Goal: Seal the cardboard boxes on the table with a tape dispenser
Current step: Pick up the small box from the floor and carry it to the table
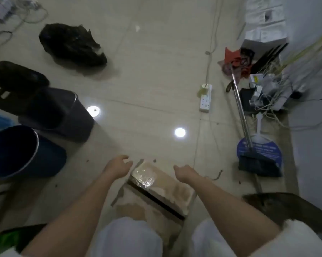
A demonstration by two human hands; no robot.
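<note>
A cardboard box (167,191) lies on the tiled floor between my knees, its top flaps nearly together with a dark gap running along the seam. A patch of crinkled clear tape (144,176) covers its far end. My left hand (119,166) hovers just left of the box's far corner, fingers loosely spread and holding nothing. My right hand (183,172) hangs above the box's right far edge, fingers relaxed and empty. No tape dispenser is in view.
Two dark bins (58,112) (21,151) stand at the left. Black bags (73,45) lie on the floor beyond them. A power strip (205,97) with its cable sits ahead. A broom (256,164), a blue fan and tangled wires crowd the right side.
</note>
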